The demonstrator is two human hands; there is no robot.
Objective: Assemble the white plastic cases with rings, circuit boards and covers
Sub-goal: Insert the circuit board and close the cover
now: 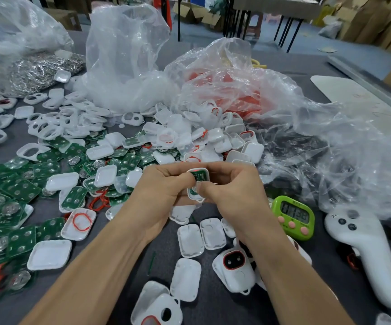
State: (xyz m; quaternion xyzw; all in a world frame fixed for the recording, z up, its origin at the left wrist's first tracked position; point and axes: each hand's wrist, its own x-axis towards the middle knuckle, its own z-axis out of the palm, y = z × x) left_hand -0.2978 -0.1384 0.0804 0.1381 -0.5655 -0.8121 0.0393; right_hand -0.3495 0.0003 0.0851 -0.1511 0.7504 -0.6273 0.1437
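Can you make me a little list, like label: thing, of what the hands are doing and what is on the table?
hands: left hand and right hand pinch one white case together
inside it: green circuit board
left of the hands: pile of loose boards mixed with white covers
open case with red ring: lying flat by the left wrist
right of the hands: green timer, white controller
behind: clear plastic bags
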